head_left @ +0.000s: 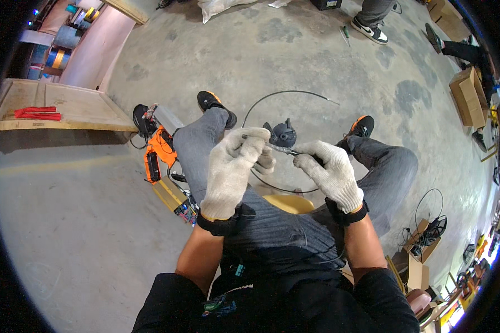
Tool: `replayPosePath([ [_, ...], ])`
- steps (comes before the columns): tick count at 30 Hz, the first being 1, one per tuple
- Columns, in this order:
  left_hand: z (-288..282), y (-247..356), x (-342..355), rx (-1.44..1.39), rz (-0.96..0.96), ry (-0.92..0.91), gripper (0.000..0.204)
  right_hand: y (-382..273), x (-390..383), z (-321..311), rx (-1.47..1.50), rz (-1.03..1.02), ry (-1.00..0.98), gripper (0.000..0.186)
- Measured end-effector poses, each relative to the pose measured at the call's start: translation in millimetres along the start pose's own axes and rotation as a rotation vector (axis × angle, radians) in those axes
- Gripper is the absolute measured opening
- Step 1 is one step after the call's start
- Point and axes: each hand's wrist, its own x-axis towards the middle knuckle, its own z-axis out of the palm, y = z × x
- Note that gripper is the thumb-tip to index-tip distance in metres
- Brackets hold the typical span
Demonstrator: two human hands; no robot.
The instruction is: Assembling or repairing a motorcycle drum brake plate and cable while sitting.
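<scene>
My left hand [239,164], in a whitish knit glove, is closed with its fingers pinched together. My right hand [332,173], gloved alike, is closed too. Between their fingertips runs a thin dark cable piece with a greyish, shiny section [283,149], gripped at both ends. A long black cable [280,94] loops from beside my left hand out over the floor, its thin bare tip pointing right. Its lower curve passes under my hands. Just beyond my fingers sits a round black part [284,134] on the floor. The gloves hide the cable's ends.
By my left leg stand an orange-and-black device [161,145] and a gold metal box [170,192] with wires. Red-handled pliers [39,113] lie on a wooden board at left. Cardboard boxes [468,99] stand at right. Another person's shoe [369,31] is near a green-handled screwdriver [346,34].
</scene>
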Motion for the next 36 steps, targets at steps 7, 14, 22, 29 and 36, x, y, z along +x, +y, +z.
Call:
replayPosePath([
  [7,-2.7,2.1,-6.2,0.040,0.052,-0.113,0.021,-0.7,-1.3,1.2,-0.018,-0.024,-0.002,0.021],
  [14,-7.1,7.6,-10.2,0.116,0.062,-0.138,0.032,4.3,-1.1,3.2,0.007,-0.070,0.013,0.021],
  [22,-13.3,14.1,-9.4,0.165,0.102,-0.072,0.025,5.0,-2.0,2.8,-0.024,-0.069,0.004,0.019],
  [29,-11.8,6.0,-9.5,0.198,0.165,-0.074,0.019,3.2,-2.9,0.3,-0.036,-0.103,0.005,0.018],
  [36,-17.4,2.3,-8.4,0.129,0.184,-0.035,0.018,6.8,-2.4,2.3,-0.002,-0.098,0.008,0.018],
])
